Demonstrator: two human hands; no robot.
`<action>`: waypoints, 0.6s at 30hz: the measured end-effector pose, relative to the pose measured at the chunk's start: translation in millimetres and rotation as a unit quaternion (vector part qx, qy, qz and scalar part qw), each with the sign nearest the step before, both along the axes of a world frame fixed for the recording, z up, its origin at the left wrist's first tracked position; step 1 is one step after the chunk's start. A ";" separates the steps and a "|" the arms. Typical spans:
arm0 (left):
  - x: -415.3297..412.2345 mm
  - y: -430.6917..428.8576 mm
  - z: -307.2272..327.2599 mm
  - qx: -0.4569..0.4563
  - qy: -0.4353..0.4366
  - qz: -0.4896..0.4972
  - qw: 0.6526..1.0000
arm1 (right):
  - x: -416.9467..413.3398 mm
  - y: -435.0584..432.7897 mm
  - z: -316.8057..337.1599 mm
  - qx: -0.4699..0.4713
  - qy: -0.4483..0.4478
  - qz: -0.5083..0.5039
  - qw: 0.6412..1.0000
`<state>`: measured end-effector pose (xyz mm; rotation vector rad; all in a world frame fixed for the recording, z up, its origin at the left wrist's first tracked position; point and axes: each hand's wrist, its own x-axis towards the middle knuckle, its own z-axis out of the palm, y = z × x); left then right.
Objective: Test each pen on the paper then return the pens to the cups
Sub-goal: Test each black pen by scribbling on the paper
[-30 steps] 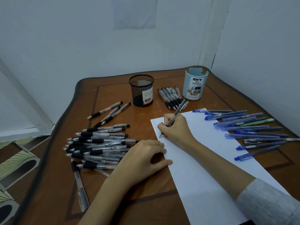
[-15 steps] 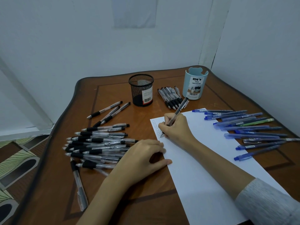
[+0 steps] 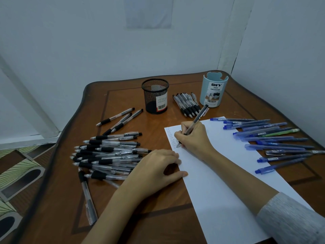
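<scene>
Wooden table (image 3: 123, 217) in a pale-walled corner, and the testing is well underway. The right hand (image 3: 193, 136) is pinching a black-grip pen (image 3: 198, 117), its tip touching the paper (image 3: 219, 191) at the foot of a column of small marks in the sheet's upper left corner. The left hand (image 3: 154, 166) is holding nothing, fingers loosely arched, fingertips and thumb pressing the paper's left edge, likely to stop it sliding. Both cups, the black mesh cup (image 3: 155, 95) and the blue desk organizer (image 3: 213, 90), are standing at the top of the frame, seemingly empty. The black pens (image 3: 109, 154) are lying heaped at left, the blue pens (image 3: 272, 138) fanned at right. Compared with a second ago, barely anything is changing: same grip, same spot.
</scene>
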<state>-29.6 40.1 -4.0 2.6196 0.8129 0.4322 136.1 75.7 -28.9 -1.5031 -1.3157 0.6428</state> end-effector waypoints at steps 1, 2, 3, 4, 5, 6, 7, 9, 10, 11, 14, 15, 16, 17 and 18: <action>0.2 0.0 0.2 0.000 0.004 0.001 1.000 | 0.6 -0.1 -0.2 -0.001 -0.002 0.002 1.000; 0.0 -0.2 0.3 -0.001 0.007 0.000 1.000 | 1.3 -0.5 0.0 0.000 -0.003 0.004 1.000; 0.0 -0.3 0.7 -0.002 0.008 -0.001 1.000 | 1.8 -1.1 0.2 0.003 -0.002 0.004 1.000; -0.2 -0.6 0.9 -0.001 0.008 -0.002 1.000 | 2.0 -1.5 0.6 0.009 0.002 0.002 1.000; 0.0 -0.5 1.1 -0.001 0.008 0.000 1.000 | 2.2 -1.8 1.0 0.015 0.008 -0.002 1.000; -0.2 -0.4 1.0 0.001 0.008 0.001 1.000 | 2.1 -1.7 1.2 0.020 0.013 -0.007 1.000; -0.4 -0.2 0.9 0.001 0.005 0.002 1.000 | 1.6 -1.7 1.4 0.022 0.014 -0.010 1.000; -0.5 -0.4 1.1 -0.001 0.002 0.002 1.000 | 0.4 -1.4 1.3 0.020 0.005 -0.006 1.000; -0.5 -1.0 1.3 -0.004 0.004 0.002 1.000 | 0.4 -1.2 1.0 0.017 0.001 -0.001 1.000; -0.5 -1.3 1.8 -0.007 0.004 0.002 1.000 | 0.7 -1.1 0.8 0.015 -0.002 0.001 1.000; -0.6 -1.6 1.7 -0.005 0.001 0.003 1.000 | 2.0 -0.5 0.2 0.017 0.013 -0.011 1.000; -0.5 -1.2 1.4 -0.004 0.001 0.003 1.000 | 1.9 -0.5 0.2 0.018 0.014 -0.013 1.000; -0.7 -1.0 1.2 -0.006 0.000 0.003 1.000 | 1.2 -0.5 0.0 0.021 0.008 -0.013 1.000; -0.6 -1.0 1.3 -0.007 0.000 0.003 1.000 | 0.5 -0.6 -0.5 0.023 -0.003 -0.011 1.000; -0.6 -1.1 1.3 -0.007 0.000 0.003 1.000 | -0.2 -0.4 -0.7 0.024 -0.012 -0.011 1.000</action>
